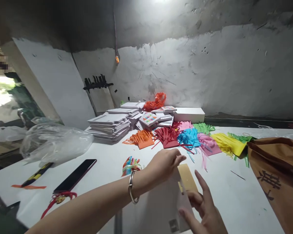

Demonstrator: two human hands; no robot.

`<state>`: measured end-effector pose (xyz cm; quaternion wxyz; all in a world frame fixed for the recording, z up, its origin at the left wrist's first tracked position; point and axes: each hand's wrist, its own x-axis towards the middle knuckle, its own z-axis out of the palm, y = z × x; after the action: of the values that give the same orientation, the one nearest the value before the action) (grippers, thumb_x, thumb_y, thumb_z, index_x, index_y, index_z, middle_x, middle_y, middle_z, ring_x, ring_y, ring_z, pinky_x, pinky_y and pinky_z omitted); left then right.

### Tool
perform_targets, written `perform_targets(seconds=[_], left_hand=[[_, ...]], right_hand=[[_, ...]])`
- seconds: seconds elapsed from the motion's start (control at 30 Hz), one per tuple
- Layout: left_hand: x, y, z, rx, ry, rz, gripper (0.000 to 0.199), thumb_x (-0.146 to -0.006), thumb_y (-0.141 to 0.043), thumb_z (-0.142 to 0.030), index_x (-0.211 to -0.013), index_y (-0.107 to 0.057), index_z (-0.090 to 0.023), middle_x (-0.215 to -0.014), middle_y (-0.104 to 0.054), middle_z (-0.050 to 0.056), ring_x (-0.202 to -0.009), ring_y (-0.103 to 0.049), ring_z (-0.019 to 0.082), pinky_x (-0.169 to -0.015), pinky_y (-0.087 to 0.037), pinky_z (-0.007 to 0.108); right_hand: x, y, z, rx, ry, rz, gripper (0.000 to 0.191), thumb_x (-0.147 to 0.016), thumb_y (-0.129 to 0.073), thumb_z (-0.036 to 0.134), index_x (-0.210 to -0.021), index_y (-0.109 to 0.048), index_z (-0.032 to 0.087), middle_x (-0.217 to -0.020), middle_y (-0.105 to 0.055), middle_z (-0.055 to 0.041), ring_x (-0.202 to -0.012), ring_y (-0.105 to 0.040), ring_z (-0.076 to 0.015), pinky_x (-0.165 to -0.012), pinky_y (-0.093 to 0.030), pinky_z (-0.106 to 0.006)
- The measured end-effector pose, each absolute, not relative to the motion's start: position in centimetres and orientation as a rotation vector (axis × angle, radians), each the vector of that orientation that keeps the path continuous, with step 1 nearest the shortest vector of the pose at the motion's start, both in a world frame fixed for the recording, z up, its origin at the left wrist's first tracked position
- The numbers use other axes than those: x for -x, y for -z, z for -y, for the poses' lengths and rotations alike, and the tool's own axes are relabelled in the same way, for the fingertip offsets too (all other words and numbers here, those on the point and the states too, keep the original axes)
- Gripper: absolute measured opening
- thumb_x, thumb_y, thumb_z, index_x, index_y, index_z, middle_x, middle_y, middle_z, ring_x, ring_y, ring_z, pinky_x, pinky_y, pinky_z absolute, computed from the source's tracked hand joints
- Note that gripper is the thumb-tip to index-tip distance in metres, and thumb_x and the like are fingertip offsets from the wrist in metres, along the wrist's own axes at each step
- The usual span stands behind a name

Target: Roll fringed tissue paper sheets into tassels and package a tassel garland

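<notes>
A flat white cardboard piece with a small dark grey square near its lower corner is in front of me, partly under my left forearm. My left hand, with a metal bangle at the wrist, has its fingers closed at the top edge of the cardboard. At the right edge, my right hand has its thumb over the front and curled fingers by the edge, with the index finger stretched out. Beside that edge lies a tan-yellow piece. A bundle of multicoloured strips lies beyond my left forearm.
White flat boxes are stacked at the back, near a red plastic bag. Fringed coloured paper bundles line the table's far side. At left lie a phone, a cutter knife and clear plastic; brown cloth hangs right.
</notes>
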<state>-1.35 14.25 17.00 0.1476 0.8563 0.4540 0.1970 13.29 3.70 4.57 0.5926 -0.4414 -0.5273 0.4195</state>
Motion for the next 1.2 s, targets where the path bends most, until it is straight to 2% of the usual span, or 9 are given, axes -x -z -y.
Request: perform_targets(seconds=[0.07,0.13,0.23,0.33,0.43,0.57,0.7,0.93,1.2], left_hand=[[1.9,-18.9,-12.0,-2.442,-0.614,-1.155,0.035,-0.099,-0.052,-0.049,-0.093,-0.069,-0.019,-0.073,-0.064,-0.001,-0.067,-0.056,0.015,-0.059,-0.036,0.024],[3.0,-20.1,-9.7,-2.377,-0.586,-0.977,0.035,-0.093,-0.061,-0.052,-0.092,-0.068,-0.018,-0.064,-0.051,-0.005,-0.06,-0.045,0.012,-0.053,-0.03,0.023],[4.5,-20.1,-6.8,-2.252,-0.592,-0.874,0.033,-0.094,-0.059,-0.045,-0.076,-0.06,-0.017,-0.061,-0.038,-0.007,-0.057,-0.033,0.01,-0.05,-0.025,0.023],[4.6,-17.9,-4.5,-2.135,-0.738,-0.886,0.034,-0.096,-0.054,-0.041,-0.07,-0.049,-0.019,-0.062,-0.035,-0.007,-0.057,-0.031,0.01,-0.052,-0.025,0.023],[3.5,-15.0,-3.1,-2.003,-0.86,-0.927,0.041,-0.094,-0.055,-0.048,-0.067,-0.043,-0.02,-0.064,-0.037,-0.005,-0.061,-0.033,0.011,-0.054,-0.027,0.024],[1.5,-11.8,-2.4,-1.779,-0.941,-0.933,0.046,-0.091,-0.058,-0.059,-0.069,-0.05,-0.018,-0.065,-0.045,-0.002,-0.063,-0.041,0.013,-0.055,-0.032,0.024],[-0.1,-9.9,-2.3,-1.703,-0.926,-0.924,0.047,-0.09,-0.059,-0.061,-0.071,-0.052,-0.018,-0.066,-0.048,-0.002,-0.063,-0.044,0.014,-0.055,-0.033,0.024],[-1.6,-8.7,-2.2,-1.731,-0.893,-0.947,0.045,-0.092,-0.056,-0.056,-0.069,-0.047,-0.019,-0.065,-0.043,-0.003,-0.062,-0.038,0.013,-0.055,-0.029,0.025],[-1.9,-8.6,-2.1,-1.723,-0.864,-0.923,0.047,-0.093,-0.056,-0.058,-0.068,-0.043,-0.02,-0.064,-0.038,-0.004,-0.062,-0.034,0.012,-0.055,-0.027,0.026]], right_hand=[[-13.0,-5.8,-2.6,1.031,-0.982,1.152,0.089,-0.091,-0.063,0.061,-0.158,-0.015,0.028,-0.084,-0.068,0.0018,-0.076,-0.066,-0.0147,-0.078,-0.052,-0.025],[-13.9,-7.2,-1.6,1.0,-0.932,1.127,0.081,-0.093,-0.064,0.054,-0.156,-0.02,0.031,-0.079,-0.066,0.0039,-0.072,-0.066,-0.0133,-0.075,-0.053,-0.022],[-16.6,-8.7,-0.1,0.945,-0.703,1.258,0.063,-0.095,-0.064,0.046,-0.15,-0.035,0.036,-0.091,-0.068,0.0005,-0.08,-0.068,-0.0144,-0.076,-0.056,-0.023],[-19.6,-9.5,1.6,0.978,-0.197,1.389,0.032,-0.09,-0.071,0.036,-0.122,-0.065,0.034,-0.112,-0.065,-0.0051,-0.099,-0.067,-0.0186,-0.085,-0.057,-0.025],[-21.3,-10.6,3.8,0.985,-0.033,1.511,0.007,-0.091,-0.069,0.027,-0.097,-0.07,0.031,-0.103,-0.067,-0.0051,-0.095,-0.067,-0.0201,-0.081,-0.057,-0.025],[-21.2,-11.4,6.0,0.944,-0.49,1.763,0.009,-0.095,-0.064,0.03,-0.086,-0.067,0.029,-0.076,-0.066,0.0,-0.067,-0.066,-0.0154,-0.058,-0.054,-0.021],[-20.9,-9.6,6.0,1.206,-0.763,1.692,0.023,-0.099,-0.056,0.039,-0.083,-0.065,0.025,-0.066,-0.058,0.0027,-0.056,-0.057,-0.012,-0.052,-0.046,-0.02],[-21.9,-7.1,5.6,1.348,-0.566,1.71,0.02,-0.099,-0.054,0.036,-0.085,-0.063,0.025,-0.077,-0.064,0.0009,-0.063,-0.059,-0.0129,-0.052,-0.046,-0.019],[-21.7,-6.6,5.4,1.265,-0.341,1.714,0.01,-0.096,-0.061,0.028,-0.086,-0.063,0.026,-0.082,-0.068,0.0017,-0.072,-0.067,-0.0131,-0.065,-0.053,-0.018]])
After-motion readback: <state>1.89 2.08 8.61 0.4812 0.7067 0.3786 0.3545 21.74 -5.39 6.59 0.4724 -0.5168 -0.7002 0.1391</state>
